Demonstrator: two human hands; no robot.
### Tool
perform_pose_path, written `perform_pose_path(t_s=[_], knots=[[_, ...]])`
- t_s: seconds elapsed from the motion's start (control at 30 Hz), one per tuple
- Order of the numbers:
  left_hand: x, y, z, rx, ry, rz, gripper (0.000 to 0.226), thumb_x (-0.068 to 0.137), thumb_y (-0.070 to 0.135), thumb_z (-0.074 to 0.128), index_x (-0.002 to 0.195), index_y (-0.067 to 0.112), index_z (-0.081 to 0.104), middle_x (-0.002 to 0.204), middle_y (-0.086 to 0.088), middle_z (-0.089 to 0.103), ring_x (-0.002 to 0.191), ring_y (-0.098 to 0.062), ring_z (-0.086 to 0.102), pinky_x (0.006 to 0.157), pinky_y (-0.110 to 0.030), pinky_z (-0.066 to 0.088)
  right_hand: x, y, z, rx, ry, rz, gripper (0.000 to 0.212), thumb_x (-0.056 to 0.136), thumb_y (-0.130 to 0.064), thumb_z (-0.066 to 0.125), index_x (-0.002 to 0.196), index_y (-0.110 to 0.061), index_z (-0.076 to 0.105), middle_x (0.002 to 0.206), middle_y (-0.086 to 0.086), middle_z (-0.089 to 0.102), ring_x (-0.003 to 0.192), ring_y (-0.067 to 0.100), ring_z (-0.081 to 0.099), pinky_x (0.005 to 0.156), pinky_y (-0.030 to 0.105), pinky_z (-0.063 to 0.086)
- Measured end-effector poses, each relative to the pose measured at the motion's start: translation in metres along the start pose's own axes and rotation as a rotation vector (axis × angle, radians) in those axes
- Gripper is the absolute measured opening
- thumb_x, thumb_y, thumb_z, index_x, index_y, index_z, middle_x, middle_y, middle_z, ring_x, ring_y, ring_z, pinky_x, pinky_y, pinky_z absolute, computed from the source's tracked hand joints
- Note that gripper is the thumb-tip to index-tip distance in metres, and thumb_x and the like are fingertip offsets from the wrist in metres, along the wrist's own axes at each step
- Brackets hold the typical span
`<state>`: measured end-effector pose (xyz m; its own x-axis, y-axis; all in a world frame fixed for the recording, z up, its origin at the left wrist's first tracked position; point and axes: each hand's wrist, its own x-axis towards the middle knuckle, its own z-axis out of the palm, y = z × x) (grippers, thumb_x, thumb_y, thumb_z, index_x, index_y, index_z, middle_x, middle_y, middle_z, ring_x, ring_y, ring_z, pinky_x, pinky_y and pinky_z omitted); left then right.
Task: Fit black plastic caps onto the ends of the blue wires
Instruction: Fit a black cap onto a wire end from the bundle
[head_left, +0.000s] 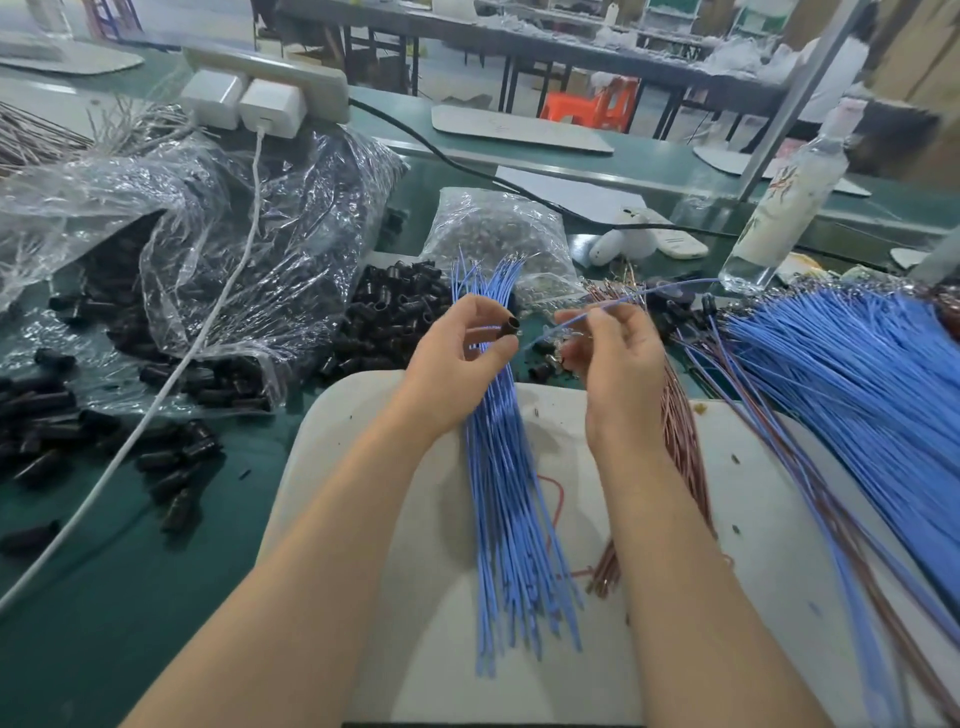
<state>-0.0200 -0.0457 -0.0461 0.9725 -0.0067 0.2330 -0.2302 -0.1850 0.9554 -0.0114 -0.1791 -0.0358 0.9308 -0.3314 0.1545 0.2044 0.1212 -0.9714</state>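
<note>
Nearest the person, a pale board lay on the green tabletop, and a bundle of blue wires ran up across it from their loose lower ends. The left hand was curled round this bundle, whose upper ends fanned out above the knuckles. Its thumb and forefinger pinched a single black cap, open end turned toward the right. The right hand pinched one blue wire between thumb and fingertips. That wire's near end lay just beside the cap, not inside it, and its far end stretched away to the right. A bundle of brown wires lay under the right wrist; whether the hand held it could not be told.

To the right, a broad sheaf of blue wires spread over the board. Beyond the hands sat a heap of loose black caps, with more scattered to the left beside a large clear bag. A white cable crossed that bag. Farther back stood a small bag of metal parts, a clear bottle and a power strip.
</note>
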Motion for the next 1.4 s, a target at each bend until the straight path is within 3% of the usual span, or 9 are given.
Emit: perform_pose_path(t_s=[0.13,0.23,0.43,0.63,1.07,1.27,1.4], knots=[[0.002,-0.005,-0.003,0.021,0.144,0.015,0.015,0.089,0.007,0.062,0.095,0.019,0.054,0.097,0.003,0.064,0.089,-0.011,0.063,0.085,-0.021,0.05,0.001,-0.007,-0.003,0.196,0.065,-0.009,0.016,0.097,-0.002,0.035,0.088,-0.014,0.042,0.065,0.001,0.069,0.047,0.012,0.057,0.05,0.021,0.049],[0.002,-0.007,-0.003,0.012,0.159,0.01,0.021,0.088,0.003,0.061,0.089,0.023,0.053,0.099,-0.004,0.068,0.093,-0.011,0.066,0.09,-0.027,0.052,-0.003,-0.011,0.001,0.256,0.045,-0.069,0.013,0.099,-0.002,0.036,0.091,-0.012,0.042,0.067,0.004,0.066,0.049,0.014,0.059,0.051,0.022,0.048],[0.002,-0.009,-0.002,0.047,0.182,0.028,0.029,0.087,-0.002,0.058,0.085,0.027,0.054,0.096,-0.001,0.068,0.091,-0.01,0.067,0.09,-0.03,0.052,-0.008,-0.016,0.005,0.311,0.009,-0.122,0.014,0.1,-0.003,0.036,0.091,-0.011,0.043,0.071,0.005,0.067,0.054,0.015,0.062,0.056,0.024,0.052],[0.001,-0.01,0.001,0.08,0.17,0.051,0.025,0.086,-0.004,0.059,0.089,0.02,0.055,0.094,-0.001,0.068,0.092,-0.011,0.066,0.09,-0.031,0.052,-0.01,-0.015,0.006,0.296,-0.012,-0.145,0.012,0.099,-0.002,0.035,0.093,-0.009,0.043,0.077,0.01,0.066,0.058,0.018,0.063,0.057,0.026,0.052],[-0.002,-0.01,0.003,0.341,0.15,0.144,0.01,0.086,0.011,0.066,0.094,0.018,0.065,0.08,0.015,0.063,0.08,-0.003,0.059,0.085,-0.03,0.05,-0.009,-0.012,0.006,0.248,-0.027,-0.163,0.013,0.099,-0.002,0.035,0.093,-0.01,0.044,0.077,0.008,0.066,0.061,0.017,0.065,0.062,0.027,0.053],[-0.004,-0.006,0.005,0.39,0.114,0.229,0.012,0.086,0.014,0.067,0.098,0.013,0.068,0.088,0.003,0.067,0.087,-0.017,0.06,0.086,-0.038,0.048,-0.008,-0.009,0.007,0.271,-0.1,-0.052,0.012,0.1,-0.003,0.037,0.091,-0.007,0.045,0.076,0.009,0.066,0.058,0.016,0.064,0.058,0.023,0.052],[-0.005,-0.001,0.007,0.396,0.172,0.324,0.014,0.086,0.017,0.068,0.1,0.014,0.069,0.082,0.01,0.061,0.083,-0.015,0.058,0.081,-0.032,0.047,-0.009,-0.003,0.01,0.03,-0.188,-0.045,0.007,0.096,-0.004,0.048,0.092,-0.006,0.052,0.076,0.001,0.062,0.056,0.006,0.051,0.057,0.02,0.043]])
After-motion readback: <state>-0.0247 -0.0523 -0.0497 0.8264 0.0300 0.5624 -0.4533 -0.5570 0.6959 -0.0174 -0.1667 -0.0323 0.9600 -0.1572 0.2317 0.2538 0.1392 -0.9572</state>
